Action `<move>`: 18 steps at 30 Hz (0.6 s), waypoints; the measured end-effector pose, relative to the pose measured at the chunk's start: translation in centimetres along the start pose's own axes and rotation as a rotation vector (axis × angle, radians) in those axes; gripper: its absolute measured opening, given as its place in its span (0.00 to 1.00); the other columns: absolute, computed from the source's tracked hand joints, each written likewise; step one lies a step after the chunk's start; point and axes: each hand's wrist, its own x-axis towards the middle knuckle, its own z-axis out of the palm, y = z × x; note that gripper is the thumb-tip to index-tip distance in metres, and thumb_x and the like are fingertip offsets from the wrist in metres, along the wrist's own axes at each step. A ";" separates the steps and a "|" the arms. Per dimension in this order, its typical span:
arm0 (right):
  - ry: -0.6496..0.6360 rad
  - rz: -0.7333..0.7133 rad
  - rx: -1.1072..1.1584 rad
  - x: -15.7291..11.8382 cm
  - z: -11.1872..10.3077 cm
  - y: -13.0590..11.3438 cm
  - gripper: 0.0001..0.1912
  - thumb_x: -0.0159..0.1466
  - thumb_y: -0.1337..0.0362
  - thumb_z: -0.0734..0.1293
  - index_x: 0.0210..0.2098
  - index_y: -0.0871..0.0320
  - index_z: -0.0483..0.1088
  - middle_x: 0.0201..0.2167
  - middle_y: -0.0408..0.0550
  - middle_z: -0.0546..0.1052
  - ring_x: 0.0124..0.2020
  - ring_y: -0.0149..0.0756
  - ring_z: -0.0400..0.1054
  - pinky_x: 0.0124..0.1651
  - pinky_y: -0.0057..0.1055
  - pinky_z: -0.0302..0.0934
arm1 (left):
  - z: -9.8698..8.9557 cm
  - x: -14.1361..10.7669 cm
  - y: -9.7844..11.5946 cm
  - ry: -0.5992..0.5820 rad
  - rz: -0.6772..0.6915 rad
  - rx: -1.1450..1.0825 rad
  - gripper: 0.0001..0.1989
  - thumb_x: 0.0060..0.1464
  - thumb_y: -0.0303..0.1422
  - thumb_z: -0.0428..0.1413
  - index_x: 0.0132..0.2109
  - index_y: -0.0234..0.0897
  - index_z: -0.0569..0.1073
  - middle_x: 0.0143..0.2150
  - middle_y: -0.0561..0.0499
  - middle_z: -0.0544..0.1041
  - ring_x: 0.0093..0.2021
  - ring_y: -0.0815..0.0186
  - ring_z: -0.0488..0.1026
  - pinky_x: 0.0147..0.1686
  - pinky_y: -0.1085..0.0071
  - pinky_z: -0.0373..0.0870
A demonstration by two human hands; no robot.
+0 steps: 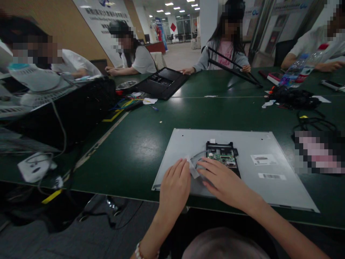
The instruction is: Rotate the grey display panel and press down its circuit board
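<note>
A flat grey display panel [253, 140] lies back side up on the table before me. In its middle a black plastic bracket [219, 144] frames a green circuit board [226, 159]. A whitish strip of tape [193, 169] and a thin grey cable [199, 155] lie left of the board. My left hand [175, 183] is closed at the tape's left side, fingers together, seemingly pinching its edge; the thumb is hidden. Over the panel, beside the tape and board, my right hand [222, 178] has its fingers apart, the fingertips close to the cable. Two labels [263, 159] are on the panel's right part.
Across the green table [134, 144], a person holds a black frame [231, 63] and touches a black back cover [164, 82]. Bottles [303, 70] and black bundled material [293, 97] stand right; a large black panel [61, 111] and a white adapter [36, 167] with cables are left.
</note>
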 end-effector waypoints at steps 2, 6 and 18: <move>-0.011 -0.030 -0.023 0.4 0.6 -0.7 0.15 0.67 0.69 0.61 0.52 0.63 0.71 0.58 0.55 0.73 0.63 0.45 0.61 0.66 0.46 0.57 | 0.8 -0.2 -0.5 -0.044 0.003 -0.053 0.15 0.62 0.24 0.48 0.53 0.30 0.72 0.54 0.40 0.76 0.55 0.56 0.73 0.53 0.59 0.70; -0.005 -0.048 -0.089 0.8 2.0 -1.1 0.14 0.66 0.70 0.63 0.51 0.61 0.71 0.55 0.53 0.75 0.61 0.42 0.64 0.66 0.44 0.56 | 2.2 -0.7 -1.0 -0.112 -0.014 -0.140 0.17 0.61 0.23 0.47 0.56 0.30 0.70 0.57 0.40 0.74 0.59 0.57 0.70 0.57 0.58 0.68; 0.073 -0.089 -0.151 1.3 3.4 -0.4 0.08 0.65 0.73 0.65 0.41 0.61 0.76 0.45 0.51 0.80 0.52 0.39 0.71 0.64 0.41 0.58 | 3.2 -1.4 -1.5 -0.150 -0.092 -0.201 0.18 0.63 0.26 0.47 0.58 0.30 0.68 0.58 0.38 0.73 0.58 0.57 0.72 0.59 0.55 0.67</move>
